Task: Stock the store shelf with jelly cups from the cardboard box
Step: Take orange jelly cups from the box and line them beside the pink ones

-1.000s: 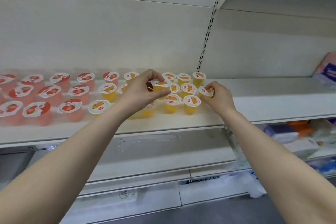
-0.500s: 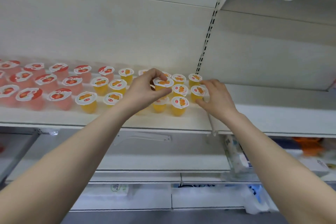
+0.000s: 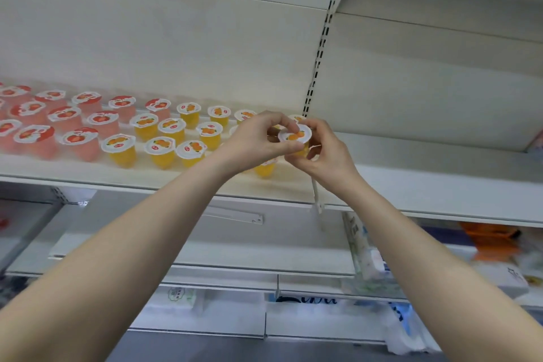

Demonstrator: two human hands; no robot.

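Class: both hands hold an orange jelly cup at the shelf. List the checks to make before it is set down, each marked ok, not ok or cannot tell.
1. Held jelly cup gripped by left hand and right hand: ok.
2. Its lid on: ok.
3. Standing orange cups upright: ok.
4. Bare shelf to their right: ok.
5. Spot beneath the hands: cannot tell.
6. Cardboard box: cannot tell, out of view.

We get 1 view only: head-worn, wide-angle, facing the shelf (image 3: 440, 182) head-on from close in, seeing its top from slightly above. Both forearms enter from the bottom corners. The left hand (image 3: 252, 141) and right hand (image 3: 326, 153) meet on a jelly cup (image 3: 294, 136) near centre.
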